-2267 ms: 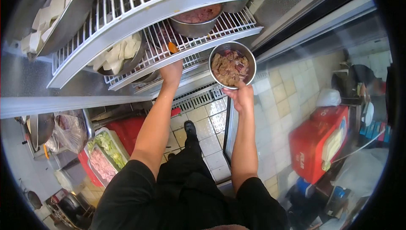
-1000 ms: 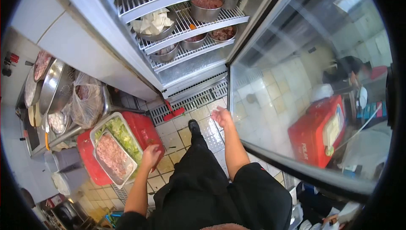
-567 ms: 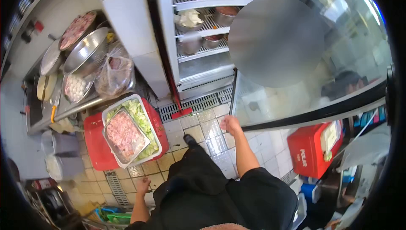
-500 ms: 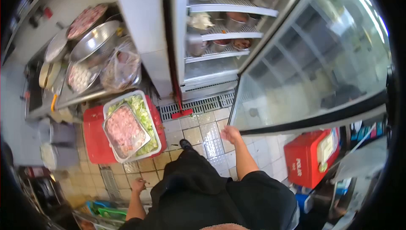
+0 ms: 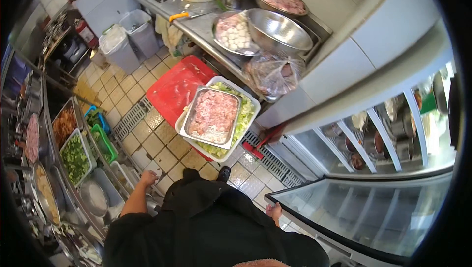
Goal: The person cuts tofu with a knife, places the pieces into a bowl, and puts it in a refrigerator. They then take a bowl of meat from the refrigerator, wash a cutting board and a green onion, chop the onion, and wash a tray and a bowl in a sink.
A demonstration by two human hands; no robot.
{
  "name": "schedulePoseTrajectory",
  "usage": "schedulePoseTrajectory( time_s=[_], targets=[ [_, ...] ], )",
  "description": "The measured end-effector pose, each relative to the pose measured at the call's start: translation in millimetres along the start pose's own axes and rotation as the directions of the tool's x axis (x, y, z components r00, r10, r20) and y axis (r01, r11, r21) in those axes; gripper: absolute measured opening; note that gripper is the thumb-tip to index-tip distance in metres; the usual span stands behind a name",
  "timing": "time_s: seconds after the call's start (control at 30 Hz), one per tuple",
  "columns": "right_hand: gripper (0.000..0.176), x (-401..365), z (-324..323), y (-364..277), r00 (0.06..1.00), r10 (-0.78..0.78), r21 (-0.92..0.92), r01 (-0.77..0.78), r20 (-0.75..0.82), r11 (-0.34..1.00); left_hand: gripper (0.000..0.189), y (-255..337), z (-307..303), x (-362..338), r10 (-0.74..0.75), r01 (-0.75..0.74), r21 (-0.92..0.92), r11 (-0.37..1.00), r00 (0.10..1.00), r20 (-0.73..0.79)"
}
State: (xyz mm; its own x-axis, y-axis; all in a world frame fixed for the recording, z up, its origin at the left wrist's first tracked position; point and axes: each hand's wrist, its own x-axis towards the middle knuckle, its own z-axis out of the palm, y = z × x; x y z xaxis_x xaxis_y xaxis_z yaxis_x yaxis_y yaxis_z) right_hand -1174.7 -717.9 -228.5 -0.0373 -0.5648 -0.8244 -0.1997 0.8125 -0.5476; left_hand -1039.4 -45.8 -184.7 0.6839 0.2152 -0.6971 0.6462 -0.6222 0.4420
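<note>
My right hand [image 5: 274, 211] is beside the edge of the open glass fridge door [image 5: 354, 218], its fingers loosely parted. My left hand [image 5: 149, 178] hangs over the tiled floor near the food counter at the left, with its fingers loosely extended and nothing visible in them. In front of me, a metal pan of pale pink minced meat [image 5: 214, 112] rests on a white tub of chopped green vegetables [image 5: 246, 122]. Beneath them lies a red lid-like surface [image 5: 172, 90].
A steel counter [image 5: 206, 36] bears a colander [image 5: 280, 28], bowls of meat and a bagged item [image 5: 275, 74]. The fridge shelves [image 5: 373, 134] hold several metal pots. Along the left runs a counter with tubs of greens [image 5: 76, 159]. Grey bins [image 5: 137, 31] stand farther back.
My view has swung left, so the fridge now sits at the right and the left counter shows. My right hand remains close to the door's edge; the pan of meat stays on the tub.
</note>
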Motion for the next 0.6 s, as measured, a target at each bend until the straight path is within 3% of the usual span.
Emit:
schedulePoseTrajectory(
  time_s=[0.07, 0.1, 0.13, 0.2, 0.23, 0.33, 0.43, 0.6],
  targets=[
    [0.049, -23, 22, -3, 0.994, -0.026, -0.016, 0.028, 0.102, 0.999, 0.028, -36, -6, 18, 0.170, -0.172, 0.102, 0.980, 0.985, 0.030],
    [0.057, -13, 34, -4, 0.988, 0.023, 0.043, -0.030, 0.150, 0.999, 0.027, -38, -13, 23, 0.167, -0.169, 0.098, 0.981, 0.986, 0.029],
    [0.057, -15, 49, -8, 0.980, 0.053, -0.010, -0.052, 0.192, 0.999, 0.025, -32, -23, 23, 0.164, -0.165, 0.094, 0.982, 0.986, 0.027],
    [0.057, -23, 87, -10, 0.957, 0.121, -0.116, -0.093, 0.263, 0.989, 0.023, -1, -60, 4, -0.029, 0.029, -0.028, 0.999, 1.000, 0.000],
    [0.054, -36, 114, -12, 0.931, 0.196, -0.234, -0.125, 0.307, 0.964, 0.036, 30, -87, -6, -0.098, 0.090, 0.116, 0.989, 0.993, 0.068],
    [0.045, -127, 194, 1, 0.832, 0.108, -0.330, 0.094, 0.544, 0.939, 0.032, -74, -86, 80, -0.071, 0.061, -0.216, 0.974, 0.997, -0.041],
    [0.035, -229, 279, 34, 0.756, -0.003, -0.237, 0.210, 0.654, 0.949, 0.036, -75, -133, 101, -0.125, 0.121, -0.250, 0.961, 0.992, 0.000],
    [0.019, -400, 405, 114, 0.551, -0.062, -0.225, 0.438, 0.832, 0.870, 0.026, -102, -213, 149, -0.070, 0.076, -0.062, 0.995, 0.993, 0.090]
  ],
)
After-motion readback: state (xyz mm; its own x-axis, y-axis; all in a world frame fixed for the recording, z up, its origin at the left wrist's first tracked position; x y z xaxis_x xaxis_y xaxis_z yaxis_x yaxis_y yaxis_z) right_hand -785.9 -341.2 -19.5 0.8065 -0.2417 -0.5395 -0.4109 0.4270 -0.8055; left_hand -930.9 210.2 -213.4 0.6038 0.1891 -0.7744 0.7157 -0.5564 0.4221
